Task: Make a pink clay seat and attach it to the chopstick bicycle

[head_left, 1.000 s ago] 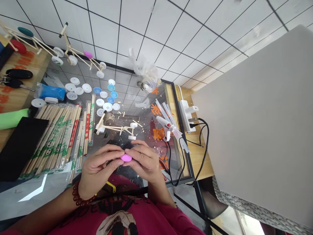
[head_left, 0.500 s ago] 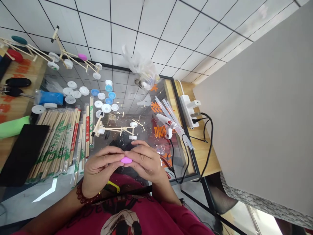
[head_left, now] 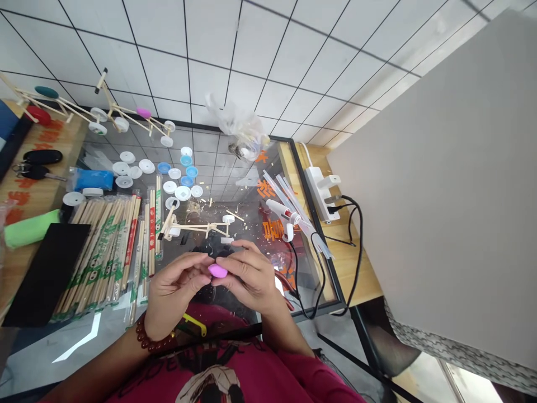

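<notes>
A small purple lump of modelling clay (head_left: 218,271) is held low over the near side of the glass table, its left end drawn to a blunt point. My right hand (head_left: 247,274) pinches it between thumb and fingers. The thumb and curled fingertips of my left hand (head_left: 178,285) meet the clay's left end, with a gap showing behind them. Just beyond my hands lies a wooden-stick car frame (head_left: 195,227) with white wheels. Farther off, another stick car (head_left: 126,112) carries a purple oval piece (head_left: 144,112).
Bagged chopsticks (head_left: 100,246) and a black sheet (head_left: 46,274) lie left. White and blue bottle caps (head_left: 183,193) spread behind the car frame. To the right are a glue gun (head_left: 285,214), clear glue sticks (head_left: 274,187), black cables and a power strip (head_left: 321,193). A yellow-handled tool (head_left: 195,323) sits near my body.
My left fingers have loosened and parted somewhat from the clay, exposing more of it. The clay has turned slightly and now shows a pointed left end. The camera view has shifted a little.
</notes>
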A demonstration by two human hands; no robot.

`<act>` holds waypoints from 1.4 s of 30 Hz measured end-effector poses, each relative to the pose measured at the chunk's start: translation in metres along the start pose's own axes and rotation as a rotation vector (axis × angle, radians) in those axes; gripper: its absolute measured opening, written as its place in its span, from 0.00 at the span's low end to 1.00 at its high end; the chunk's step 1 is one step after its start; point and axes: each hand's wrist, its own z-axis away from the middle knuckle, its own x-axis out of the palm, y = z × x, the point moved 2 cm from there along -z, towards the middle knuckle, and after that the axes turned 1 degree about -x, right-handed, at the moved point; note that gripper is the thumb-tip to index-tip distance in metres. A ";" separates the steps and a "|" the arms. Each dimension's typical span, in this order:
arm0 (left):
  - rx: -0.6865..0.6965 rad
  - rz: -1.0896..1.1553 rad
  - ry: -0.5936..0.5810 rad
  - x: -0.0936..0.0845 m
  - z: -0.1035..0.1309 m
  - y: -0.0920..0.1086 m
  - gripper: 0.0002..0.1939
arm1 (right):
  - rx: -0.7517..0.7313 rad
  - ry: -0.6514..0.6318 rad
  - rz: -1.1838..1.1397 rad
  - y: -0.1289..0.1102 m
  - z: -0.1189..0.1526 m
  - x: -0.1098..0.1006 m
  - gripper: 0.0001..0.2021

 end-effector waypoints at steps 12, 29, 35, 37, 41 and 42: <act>-0.225 0.095 0.022 0.006 0.000 -0.006 0.13 | -0.006 0.015 0.186 0.001 0.001 0.013 0.07; -0.247 0.042 0.079 0.004 -0.005 -0.003 0.10 | -0.032 -0.032 0.144 0.004 0.004 0.021 0.11; -0.221 0.033 0.076 0.005 -0.007 0.002 0.10 | -0.026 -0.031 0.122 0.003 0.004 0.020 0.12; -0.221 0.047 0.080 0.005 -0.007 0.002 0.11 | -0.030 -0.041 0.129 0.003 0.004 0.020 0.13; -0.169 0.013 0.063 0.005 -0.008 0.003 0.07 | -0.055 -0.054 0.132 0.003 0.005 0.019 0.14; -0.151 0.009 0.062 0.005 -0.008 0.004 0.06 | -0.057 -0.060 0.132 0.003 0.005 0.019 0.15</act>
